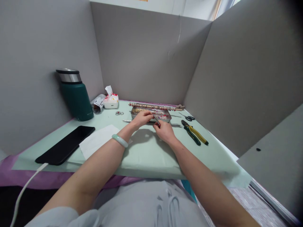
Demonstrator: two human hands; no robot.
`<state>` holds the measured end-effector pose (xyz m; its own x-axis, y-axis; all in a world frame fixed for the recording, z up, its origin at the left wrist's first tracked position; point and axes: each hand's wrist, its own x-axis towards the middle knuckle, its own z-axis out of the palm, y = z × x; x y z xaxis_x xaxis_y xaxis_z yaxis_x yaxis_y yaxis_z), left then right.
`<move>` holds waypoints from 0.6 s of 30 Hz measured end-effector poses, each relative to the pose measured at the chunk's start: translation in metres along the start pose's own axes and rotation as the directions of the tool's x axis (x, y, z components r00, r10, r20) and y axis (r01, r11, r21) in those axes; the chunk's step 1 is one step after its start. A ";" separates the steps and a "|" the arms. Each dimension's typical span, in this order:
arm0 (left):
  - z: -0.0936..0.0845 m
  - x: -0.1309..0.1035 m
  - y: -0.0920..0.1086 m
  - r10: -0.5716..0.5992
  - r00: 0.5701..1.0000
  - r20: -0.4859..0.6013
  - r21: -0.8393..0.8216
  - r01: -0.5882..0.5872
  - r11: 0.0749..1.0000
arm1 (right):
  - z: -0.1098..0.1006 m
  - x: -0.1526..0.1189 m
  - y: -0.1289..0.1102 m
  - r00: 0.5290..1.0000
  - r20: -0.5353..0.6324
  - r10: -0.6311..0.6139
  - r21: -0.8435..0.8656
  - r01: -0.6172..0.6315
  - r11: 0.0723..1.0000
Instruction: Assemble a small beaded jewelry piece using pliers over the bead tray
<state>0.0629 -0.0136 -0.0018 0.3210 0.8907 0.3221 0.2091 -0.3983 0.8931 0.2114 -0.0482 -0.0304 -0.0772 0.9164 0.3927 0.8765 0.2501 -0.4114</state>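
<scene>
My left hand, with a pale green bangle on its wrist, is closed in a pinch at the front of a metal tray of small beads. What its fingertips hold is too small to make out. Just to the right, my right hand is wrapped round a slim metal tool with a red part near the fingers. The tool's tip points up and left to my left fingertips. Behind the hands, a beaded rod lies across the tray's back.
Green-and-yellow pliers and black scissors lie at the right. On the left are a phone with a white cable, white paper, a green bottle and a tissue pack. Grey partitions enclose the table.
</scene>
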 end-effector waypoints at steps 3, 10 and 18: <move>0.000 0.000 0.000 -0.005 1.000 -0.004 0.000 0.005 1.000 | 0.000 0.000 0.000 1.000 0.000 0.011 -0.006 -0.011 1.000; 0.001 -0.001 0.004 -0.041 0.999 0.009 -0.039 0.041 0.998 | -0.001 0.000 0.000 1.000 -0.008 0.021 -0.009 -0.021 1.000; -0.001 -0.002 0.004 -0.078 0.995 0.068 -0.155 0.088 0.984 | 0.001 0.001 0.001 1.000 -0.019 0.013 0.029 -0.012 1.000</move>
<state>0.0628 -0.0164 0.0015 0.3656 0.9021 0.2294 0.0910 -0.2799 0.9557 0.2121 -0.0469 -0.0312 -0.0568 0.9135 0.4028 0.8633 0.2476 -0.4397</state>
